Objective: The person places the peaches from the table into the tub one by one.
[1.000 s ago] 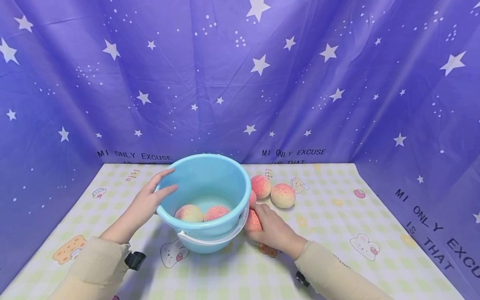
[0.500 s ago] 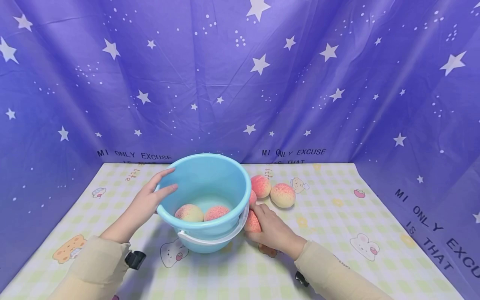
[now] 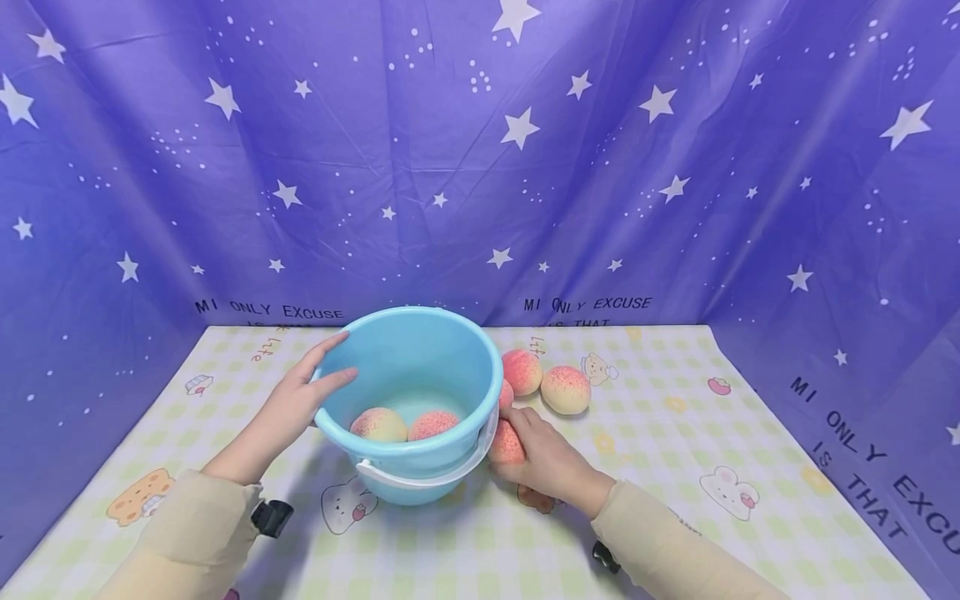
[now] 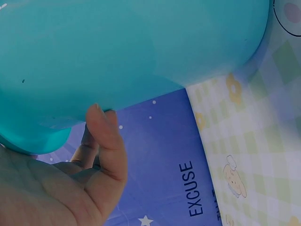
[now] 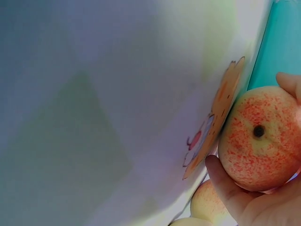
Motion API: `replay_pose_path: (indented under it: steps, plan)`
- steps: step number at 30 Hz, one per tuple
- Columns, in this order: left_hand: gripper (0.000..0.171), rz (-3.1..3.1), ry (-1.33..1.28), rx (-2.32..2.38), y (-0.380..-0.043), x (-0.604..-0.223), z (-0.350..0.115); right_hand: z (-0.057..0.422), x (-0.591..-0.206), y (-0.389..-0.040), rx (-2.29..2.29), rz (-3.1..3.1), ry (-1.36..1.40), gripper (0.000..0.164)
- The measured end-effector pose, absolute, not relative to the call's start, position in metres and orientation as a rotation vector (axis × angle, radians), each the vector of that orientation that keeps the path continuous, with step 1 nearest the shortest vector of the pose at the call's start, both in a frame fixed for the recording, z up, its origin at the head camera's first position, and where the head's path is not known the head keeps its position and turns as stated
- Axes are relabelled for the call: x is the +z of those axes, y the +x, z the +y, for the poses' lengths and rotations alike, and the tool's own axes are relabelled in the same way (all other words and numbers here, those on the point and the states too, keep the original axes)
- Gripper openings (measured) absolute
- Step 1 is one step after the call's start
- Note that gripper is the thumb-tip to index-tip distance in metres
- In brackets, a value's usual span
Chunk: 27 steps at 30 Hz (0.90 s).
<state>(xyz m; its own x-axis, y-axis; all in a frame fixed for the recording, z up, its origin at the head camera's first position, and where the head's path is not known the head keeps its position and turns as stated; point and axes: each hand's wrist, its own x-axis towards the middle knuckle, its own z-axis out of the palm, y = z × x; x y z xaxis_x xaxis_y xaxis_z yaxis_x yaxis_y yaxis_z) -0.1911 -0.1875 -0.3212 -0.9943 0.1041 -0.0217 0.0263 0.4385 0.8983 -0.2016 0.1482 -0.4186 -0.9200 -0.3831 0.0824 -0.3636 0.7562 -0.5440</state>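
A light blue bucket with a white handle stands on the table. My left hand grips its left rim, thumb over the edge and curled fingers against the outer wall in the left wrist view. Inside lie two pink-and-yellow peaches, one paler and one redder. Beside the bucket's right wall my right hand holds another peach, thumb and fingers around it, down at the tablecloth. Its dark stem dimple faces the right wrist camera.
Behind the right hand lie three more peaches: a red one, a yellowish one and one partly hidden by the bucket. A checked tablecloth with cartoon prints covers the table. A purple star-patterned curtain hangs around the back and sides.
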Motion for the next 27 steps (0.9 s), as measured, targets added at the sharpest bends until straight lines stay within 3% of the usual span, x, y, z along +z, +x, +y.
replay_pose_path:
  steps: [27]
  plan:
    - [0.07, 2.604, 0.137, 1.625, -0.1896, -0.3225, -0.1878, 0.1518, -0.4102, -0.1967, -0.992, 2.933, -0.528, 0.066]
